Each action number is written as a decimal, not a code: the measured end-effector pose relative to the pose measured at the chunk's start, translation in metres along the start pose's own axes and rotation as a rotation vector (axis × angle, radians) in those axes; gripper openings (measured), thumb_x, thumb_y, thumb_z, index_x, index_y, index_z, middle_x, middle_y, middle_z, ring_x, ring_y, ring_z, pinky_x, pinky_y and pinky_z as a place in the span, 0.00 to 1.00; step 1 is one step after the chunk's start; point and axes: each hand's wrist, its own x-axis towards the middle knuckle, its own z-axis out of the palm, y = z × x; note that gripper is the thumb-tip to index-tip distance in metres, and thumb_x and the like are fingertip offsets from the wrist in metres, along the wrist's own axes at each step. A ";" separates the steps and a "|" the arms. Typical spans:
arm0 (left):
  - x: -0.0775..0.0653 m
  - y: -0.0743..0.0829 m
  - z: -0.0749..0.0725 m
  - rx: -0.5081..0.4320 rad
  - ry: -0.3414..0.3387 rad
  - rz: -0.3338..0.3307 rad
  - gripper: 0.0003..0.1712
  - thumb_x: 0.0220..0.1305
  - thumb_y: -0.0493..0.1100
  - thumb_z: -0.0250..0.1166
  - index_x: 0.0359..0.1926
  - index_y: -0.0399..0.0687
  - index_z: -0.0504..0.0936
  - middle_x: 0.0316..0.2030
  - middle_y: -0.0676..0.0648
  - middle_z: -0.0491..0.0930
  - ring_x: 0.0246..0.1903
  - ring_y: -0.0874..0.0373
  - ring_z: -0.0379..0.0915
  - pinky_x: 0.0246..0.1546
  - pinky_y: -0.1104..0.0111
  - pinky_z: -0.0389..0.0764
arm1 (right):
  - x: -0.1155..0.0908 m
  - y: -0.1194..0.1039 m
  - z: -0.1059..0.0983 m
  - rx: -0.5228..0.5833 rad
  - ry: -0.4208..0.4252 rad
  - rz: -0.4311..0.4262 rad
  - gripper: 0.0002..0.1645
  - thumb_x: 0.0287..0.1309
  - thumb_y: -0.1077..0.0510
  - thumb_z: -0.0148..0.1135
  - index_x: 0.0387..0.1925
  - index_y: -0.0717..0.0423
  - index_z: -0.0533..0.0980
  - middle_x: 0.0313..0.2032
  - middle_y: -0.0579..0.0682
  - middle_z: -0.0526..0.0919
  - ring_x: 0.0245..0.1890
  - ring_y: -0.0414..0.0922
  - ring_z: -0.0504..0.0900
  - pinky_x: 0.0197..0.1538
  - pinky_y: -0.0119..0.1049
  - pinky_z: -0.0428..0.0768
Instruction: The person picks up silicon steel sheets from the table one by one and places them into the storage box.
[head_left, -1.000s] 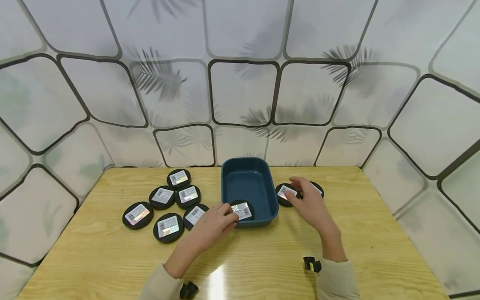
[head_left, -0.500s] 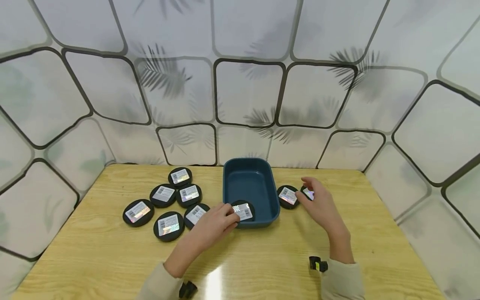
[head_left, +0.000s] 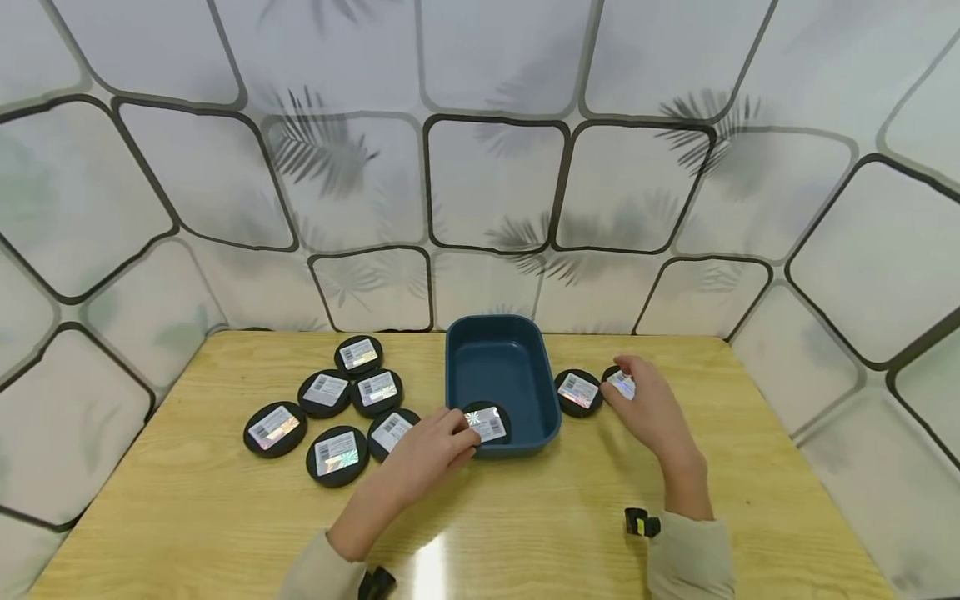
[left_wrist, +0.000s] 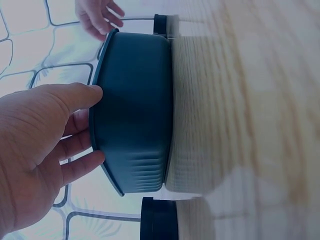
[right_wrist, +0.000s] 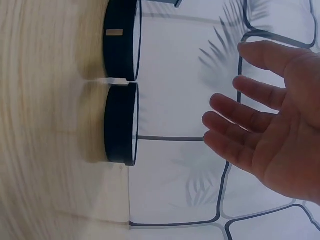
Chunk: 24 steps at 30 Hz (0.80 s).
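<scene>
My left hand [head_left: 431, 450] holds the near left corner of a dark blue plastic bin [head_left: 542, 392]; in the left wrist view its thumb and fingers [left_wrist: 82, 167] lie at the rim. Inside the bin, at its near end, a flat round black container [head_left: 501, 437] with a shiny barcode label shows partly behind that hand. My right hand [head_left: 648, 408] hovers over another such container [head_left: 618, 382] right of the bin, partly covering it. The right wrist view shows that palm [right_wrist: 270, 115] with spread, slightly bent fingers, apart from the containers. A similar container [head_left: 578, 393] sits just left of it.
Several more black round containers [head_left: 337, 456] lie label up on the wooden table [head_left: 525, 517], left of the bin. One container [head_left: 392, 429] is partly hidden by my left hand. A patterned fabric backdrop [head_left: 487, 183] rises behind the table's far edge.
My right hand has moved right, from over the container nearer the bin to the one farther right. The left hand has stayed at the bin's corner.
</scene>
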 end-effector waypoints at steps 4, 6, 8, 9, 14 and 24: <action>0.000 -0.001 -0.001 0.001 0.001 0.009 0.07 0.59 0.39 0.73 0.36 0.52 0.83 0.32 0.52 0.73 0.32 0.59 0.67 0.32 0.71 0.73 | 0.000 0.006 0.000 -0.039 0.002 0.028 0.28 0.66 0.57 0.59 0.61 0.72 0.68 0.54 0.72 0.74 0.57 0.67 0.72 0.58 0.61 0.70; 0.000 -0.001 -0.001 0.003 0.003 0.010 0.07 0.59 0.39 0.73 0.36 0.52 0.83 0.32 0.52 0.73 0.32 0.59 0.68 0.32 0.71 0.73 | 0.000 0.008 0.000 -0.049 -0.011 0.049 0.29 0.66 0.57 0.58 0.61 0.72 0.68 0.56 0.73 0.73 0.58 0.68 0.71 0.58 0.61 0.69; 0.000 -0.001 -0.001 0.005 0.005 0.007 0.07 0.59 0.39 0.73 0.36 0.52 0.83 0.32 0.52 0.73 0.33 0.59 0.68 0.33 0.71 0.74 | 0.000 0.009 0.000 -0.053 -0.023 0.070 0.30 0.66 0.56 0.58 0.62 0.72 0.67 0.58 0.74 0.71 0.60 0.69 0.68 0.59 0.63 0.69; -0.001 -0.001 -0.002 0.006 0.005 0.004 0.07 0.59 0.39 0.73 0.36 0.52 0.83 0.32 0.52 0.73 0.33 0.60 0.68 0.33 0.71 0.74 | 0.000 0.010 -0.001 -0.057 -0.027 0.084 0.30 0.66 0.56 0.58 0.62 0.72 0.66 0.59 0.74 0.70 0.61 0.70 0.67 0.59 0.63 0.68; -0.001 -0.001 -0.003 0.009 0.006 -0.002 0.07 0.59 0.39 0.73 0.36 0.52 0.83 0.33 0.52 0.73 0.33 0.59 0.67 0.33 0.71 0.73 | 0.000 0.012 0.000 -0.093 -0.056 0.135 0.33 0.65 0.55 0.59 0.64 0.72 0.64 0.62 0.77 0.63 0.61 0.75 0.61 0.58 0.67 0.66; 0.000 0.002 -0.001 0.010 0.022 0.012 0.07 0.59 0.39 0.73 0.36 0.52 0.83 0.32 0.53 0.72 0.32 0.60 0.67 0.33 0.71 0.73 | -0.002 0.018 0.004 -0.123 -0.198 0.247 0.46 0.64 0.51 0.62 0.72 0.70 0.52 0.66 0.81 0.49 0.65 0.80 0.50 0.59 0.73 0.61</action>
